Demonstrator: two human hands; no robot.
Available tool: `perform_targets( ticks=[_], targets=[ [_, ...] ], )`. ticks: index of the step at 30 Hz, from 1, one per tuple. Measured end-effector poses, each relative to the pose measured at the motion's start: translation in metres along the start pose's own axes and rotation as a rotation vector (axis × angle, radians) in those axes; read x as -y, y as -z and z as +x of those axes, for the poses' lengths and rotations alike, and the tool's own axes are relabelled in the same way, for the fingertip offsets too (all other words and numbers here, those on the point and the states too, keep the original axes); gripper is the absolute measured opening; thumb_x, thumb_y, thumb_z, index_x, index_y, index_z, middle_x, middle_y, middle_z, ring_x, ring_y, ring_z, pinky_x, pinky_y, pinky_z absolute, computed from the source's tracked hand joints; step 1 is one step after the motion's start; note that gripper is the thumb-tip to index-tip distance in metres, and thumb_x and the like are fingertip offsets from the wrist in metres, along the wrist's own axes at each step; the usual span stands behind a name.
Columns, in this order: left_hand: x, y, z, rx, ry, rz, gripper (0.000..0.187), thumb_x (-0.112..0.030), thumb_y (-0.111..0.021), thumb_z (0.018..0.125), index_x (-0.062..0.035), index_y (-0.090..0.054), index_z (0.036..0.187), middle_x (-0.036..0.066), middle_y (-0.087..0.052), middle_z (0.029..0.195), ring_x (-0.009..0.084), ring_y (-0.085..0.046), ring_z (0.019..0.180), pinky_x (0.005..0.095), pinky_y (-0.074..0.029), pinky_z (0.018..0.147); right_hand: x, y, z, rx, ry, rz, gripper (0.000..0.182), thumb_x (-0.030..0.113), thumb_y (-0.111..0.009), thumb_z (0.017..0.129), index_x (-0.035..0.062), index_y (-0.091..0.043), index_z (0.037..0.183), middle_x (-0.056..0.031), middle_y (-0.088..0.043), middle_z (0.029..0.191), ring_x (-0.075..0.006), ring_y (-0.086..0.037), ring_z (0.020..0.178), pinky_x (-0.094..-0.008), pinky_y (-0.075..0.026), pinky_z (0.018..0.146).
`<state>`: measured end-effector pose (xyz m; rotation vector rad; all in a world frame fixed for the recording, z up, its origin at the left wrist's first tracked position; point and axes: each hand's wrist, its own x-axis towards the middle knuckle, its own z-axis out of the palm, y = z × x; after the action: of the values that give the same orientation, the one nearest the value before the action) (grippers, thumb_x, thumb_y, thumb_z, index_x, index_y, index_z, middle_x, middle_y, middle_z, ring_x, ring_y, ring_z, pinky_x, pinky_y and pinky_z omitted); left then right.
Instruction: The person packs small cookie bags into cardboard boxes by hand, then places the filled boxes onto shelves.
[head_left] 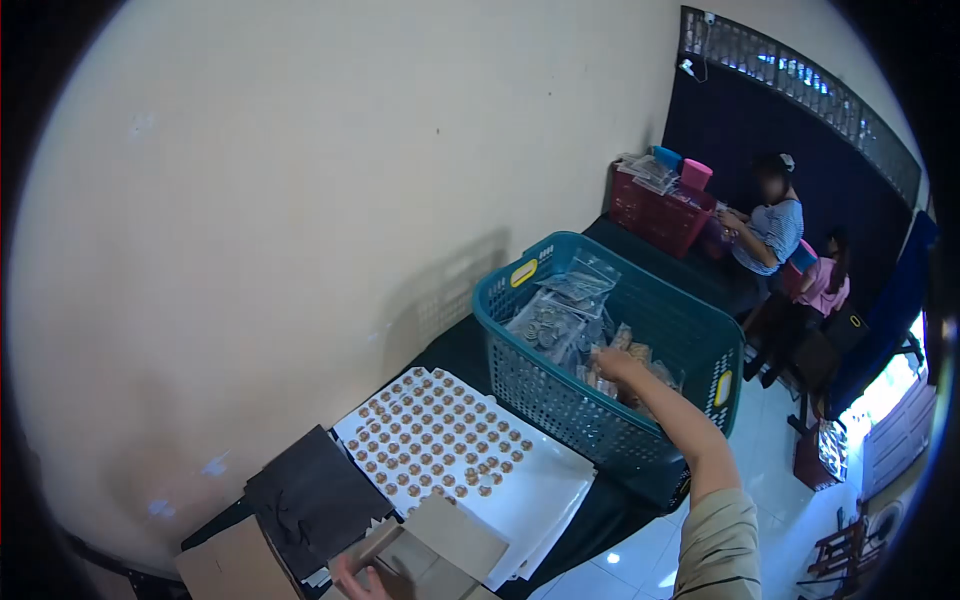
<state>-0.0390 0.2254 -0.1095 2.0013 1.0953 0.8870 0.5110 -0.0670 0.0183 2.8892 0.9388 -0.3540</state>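
Right hand [612, 362] closes its fingers on clear packets [560, 318] in a teal basket [650, 310] on a dark table [455, 350]; left hand's [350, 578] grip unclear.

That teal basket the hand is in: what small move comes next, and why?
Probably closing the right hand on one clear packet and lifting it out: it already reaches into the teal basket, while the left hand rests at the open cardboard box.
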Motion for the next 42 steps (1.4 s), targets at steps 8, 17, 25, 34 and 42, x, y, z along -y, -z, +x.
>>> perform_targets(
  ticks=[8,17,25,34,42],
  targets=[
    [-0.016,-0.012,-0.044,0.418,0.165,-0.066,0.039,-0.022,-0.046,0.090,-0.0022,-0.043,0.124,0.017,-0.051,0.119,0.0318,-0.049,0.108,0.0396,-0.039,0.090,-0.019,-0.039,0.011,-0.079,-0.077,-0.187,0.027,0.010,-0.053,0.079,0.0106,-0.063,0.104,-0.0188,-0.048,0.113,-0.0352,-0.051,0.104,-0.0431,-0.047,0.082],
    [-0.014,-0.093,-0.091,0.527,-0.032,-0.144,0.071,-0.027,-0.063,0.078,-0.0010,-0.026,0.132,0.021,-0.033,0.130,0.0371,-0.036,0.117,0.0416,-0.033,0.096,-0.051,-0.022,0.009,-0.331,-0.207,-0.163,0.021,0.012,-0.056,0.073,0.0016,-0.063,0.090,-0.0153,-0.052,0.110,-0.0321,-0.050,0.104,-0.0525,-0.037,0.083],
    [-0.054,-0.089,-0.085,0.591,-0.008,0.011,0.081,-0.032,-0.070,0.069,-0.0125,-0.029,0.136,0.034,-0.008,0.136,0.0501,-0.034,0.117,0.0450,-0.037,0.094,-0.019,0.072,-0.018,-0.769,-0.106,0.166,0.007,0.010,-0.052,0.080,0.0042,-0.054,0.082,-0.0163,-0.056,0.086,-0.0380,-0.054,0.079,-0.0416,-0.045,0.068],
    [-0.059,-0.068,-0.096,0.539,0.072,0.205,0.080,-0.030,-0.070,0.064,-0.0237,-0.032,0.134,0.027,-0.021,0.136,0.0463,-0.037,0.116,0.0457,-0.041,0.090,0.136,0.115,-0.119,-0.862,0.417,1.349,0.011,0.012,-0.051,0.089,0.0017,-0.054,0.086,0.0005,-0.051,0.076,-0.0053,-0.046,0.072,-0.0204,-0.038,0.065],
    [-0.095,-0.028,-0.084,0.399,0.386,-0.884,0.066,-0.043,-0.055,0.085,-0.0037,-0.030,0.133,0.018,-0.035,0.132,0.0272,-0.044,0.116,0.0351,-0.042,0.089,0.277,-0.085,-0.181,0.224,0.564,1.622,0.007,0.008,-0.051,0.088,0.0021,-0.054,0.088,0.0005,-0.052,0.077,-0.0067,-0.051,0.079,-0.0230,-0.044,0.069]
  ],
)
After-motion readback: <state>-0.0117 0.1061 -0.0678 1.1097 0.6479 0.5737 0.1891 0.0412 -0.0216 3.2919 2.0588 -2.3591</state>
